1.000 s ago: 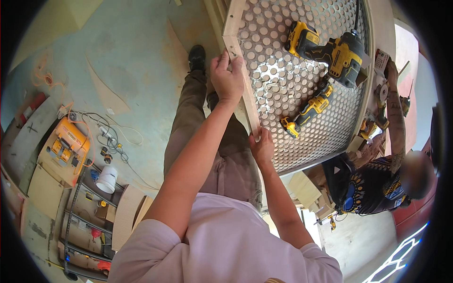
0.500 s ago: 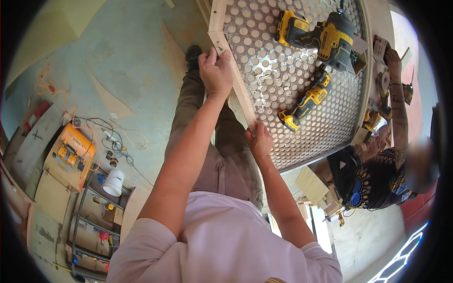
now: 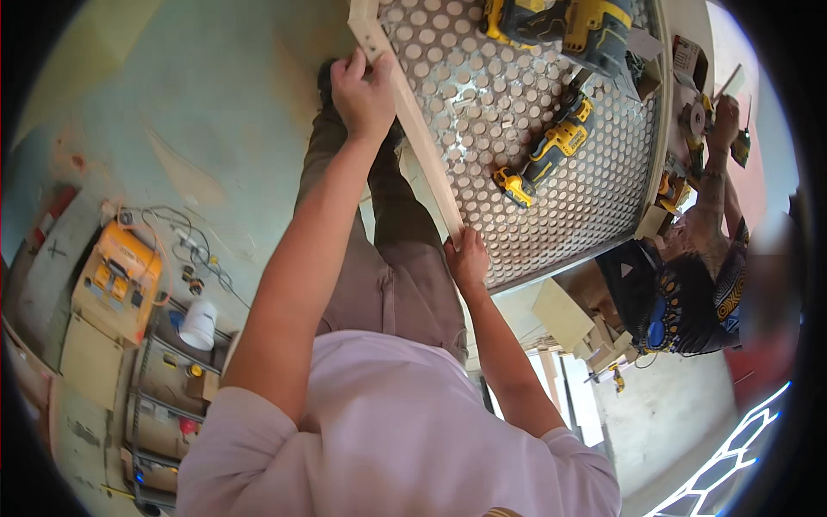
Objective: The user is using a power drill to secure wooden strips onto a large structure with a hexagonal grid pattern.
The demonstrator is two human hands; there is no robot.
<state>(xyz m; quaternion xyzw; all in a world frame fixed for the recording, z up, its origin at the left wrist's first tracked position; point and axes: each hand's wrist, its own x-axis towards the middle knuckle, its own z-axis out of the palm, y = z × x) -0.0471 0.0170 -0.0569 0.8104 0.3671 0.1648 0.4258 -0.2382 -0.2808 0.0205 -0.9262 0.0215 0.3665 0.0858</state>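
Observation:
A pale wooden strip (image 3: 419, 142) runs along the near-left edge of a workbench whose top (image 3: 551, 233) is covered with round dots. My left hand (image 3: 363, 96) is closed around the strip near its far corner, fingers curled over the edge next to small dark holes. Closer to me, my right hand (image 3: 468, 258) grips the strip's near end; part of its fingers is hidden. On the bench lie a yellow-and-black cordless angled power tool (image 3: 547, 155) and a larger cordless drill or driver (image 3: 594, 30), cut off at the top. Small pale pieces lie between the tools and the strip.
Across the bench, a co-worker's hand (image 3: 726, 119) is near a grinder and other tools. Boxes and wood pieces (image 3: 594, 336) lie beyond the near-right corner. On the floor at left are an orange machine (image 3: 121, 271), cables (image 3: 202, 246), a white bucket (image 3: 200, 325) and a metal rack (image 3: 142, 414).
The whole view has shifted, so the bench and tools sit higher and further left. Both my hands stay on the strip. The co-worker's hand has moved away from the small box.

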